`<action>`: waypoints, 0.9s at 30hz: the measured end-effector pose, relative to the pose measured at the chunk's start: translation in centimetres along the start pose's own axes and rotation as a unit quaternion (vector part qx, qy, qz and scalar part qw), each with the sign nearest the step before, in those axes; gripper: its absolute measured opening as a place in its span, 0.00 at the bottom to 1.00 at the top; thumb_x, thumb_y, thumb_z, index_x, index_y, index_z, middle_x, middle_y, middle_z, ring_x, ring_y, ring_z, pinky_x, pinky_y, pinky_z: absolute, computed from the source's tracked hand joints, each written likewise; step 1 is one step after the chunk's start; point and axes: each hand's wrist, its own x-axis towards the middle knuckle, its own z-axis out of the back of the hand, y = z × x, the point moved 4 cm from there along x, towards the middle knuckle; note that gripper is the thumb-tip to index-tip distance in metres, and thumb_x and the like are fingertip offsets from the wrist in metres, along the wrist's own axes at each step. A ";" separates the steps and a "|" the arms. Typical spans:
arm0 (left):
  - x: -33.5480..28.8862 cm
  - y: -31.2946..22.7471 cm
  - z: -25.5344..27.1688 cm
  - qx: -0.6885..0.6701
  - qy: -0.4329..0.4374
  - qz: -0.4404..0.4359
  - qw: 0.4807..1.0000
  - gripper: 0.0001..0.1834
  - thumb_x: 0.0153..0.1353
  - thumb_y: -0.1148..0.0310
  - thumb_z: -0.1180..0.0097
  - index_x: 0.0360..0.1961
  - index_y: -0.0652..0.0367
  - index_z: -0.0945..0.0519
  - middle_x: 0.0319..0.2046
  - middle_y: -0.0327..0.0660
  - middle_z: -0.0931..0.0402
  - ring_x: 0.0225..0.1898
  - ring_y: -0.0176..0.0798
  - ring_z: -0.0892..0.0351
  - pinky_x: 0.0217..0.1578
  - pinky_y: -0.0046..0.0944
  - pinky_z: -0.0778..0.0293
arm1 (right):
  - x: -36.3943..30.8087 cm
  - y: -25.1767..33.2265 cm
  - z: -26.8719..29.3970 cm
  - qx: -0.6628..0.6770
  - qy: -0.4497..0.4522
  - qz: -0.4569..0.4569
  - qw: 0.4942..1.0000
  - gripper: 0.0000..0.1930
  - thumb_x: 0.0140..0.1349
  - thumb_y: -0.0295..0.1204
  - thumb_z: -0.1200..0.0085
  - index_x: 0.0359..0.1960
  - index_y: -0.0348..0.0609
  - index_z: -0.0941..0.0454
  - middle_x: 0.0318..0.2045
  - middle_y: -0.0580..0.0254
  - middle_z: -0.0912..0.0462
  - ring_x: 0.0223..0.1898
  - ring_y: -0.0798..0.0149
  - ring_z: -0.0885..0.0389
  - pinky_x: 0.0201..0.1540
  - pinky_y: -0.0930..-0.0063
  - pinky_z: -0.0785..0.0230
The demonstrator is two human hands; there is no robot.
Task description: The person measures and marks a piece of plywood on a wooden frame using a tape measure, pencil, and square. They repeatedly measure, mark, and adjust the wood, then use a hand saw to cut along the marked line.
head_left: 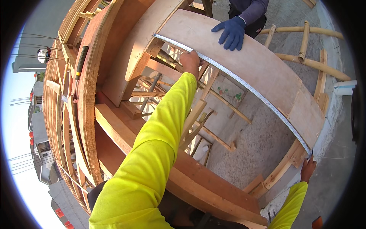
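A white measuring tape (244, 81) is stretched along the near edge of a plywood panel (263, 63). My left hand (190, 62) is closed at the tape's upper-left stretch, fingertips against the panel edge. At the tape's lower-right end, my right hand (308, 170) is closed around it beside the panel's corner; a small dark piece shows at the fingertips, too small to make out. Across the panel, another person's blue-gloved hand (230, 33) lies spread on its top.
Timber framing (187, 183) lies under and in front of me, with gaps down to a concrete floor (236, 160). A tool with a black-and-yellow handle (81, 63) stands against the formwork at left. Bamboo poles (316, 66) cross at the right, near a white pipe (345, 88).
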 end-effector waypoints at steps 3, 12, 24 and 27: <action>0.0 -0.1 0.4 -0.004 0.018 0.009 1.000 0.11 0.66 0.76 0.52 0.43 0.78 0.25 0.31 0.57 0.18 0.24 0.50 0.14 0.19 0.43 0.15 | -0.3 0.7 0.8 0.012 0.005 0.000 1.000 0.30 0.68 0.39 0.42 0.70 0.44 0.33 0.49 0.39 0.25 0.51 0.36 0.24 0.54 0.46 0.32; 0.9 -0.9 0.9 0.037 0.044 0.036 0.998 0.12 0.64 0.77 0.50 0.43 0.78 0.25 0.33 0.57 0.18 0.29 0.50 0.12 0.24 0.44 0.13 | 0.0 2.0 2.0 -0.013 0.009 0.006 1.000 0.29 0.68 0.37 0.42 0.69 0.47 0.31 0.48 0.42 0.26 0.50 0.40 0.24 0.54 0.48 0.31; 8.6 1.8 2.8 0.090 0.038 0.019 0.995 0.11 0.67 0.73 0.44 0.42 0.74 0.26 0.36 0.54 0.17 0.30 0.47 0.13 0.29 0.42 0.11 | 1.1 4.2 4.8 -0.001 0.014 -0.036 0.999 0.27 0.66 0.41 0.40 0.66 0.56 0.28 0.54 0.44 0.27 0.58 0.34 0.28 0.59 0.46 0.28; 7.2 1.9 0.7 0.085 0.038 0.038 0.995 0.12 0.66 0.74 0.43 0.43 0.75 0.26 0.37 0.55 0.18 0.32 0.49 0.13 0.28 0.41 0.12 | 0.4 3.1 5.0 0.009 0.009 -0.046 0.999 0.27 0.65 0.40 0.40 0.66 0.57 0.27 0.55 0.45 0.27 0.58 0.36 0.28 0.59 0.47 0.28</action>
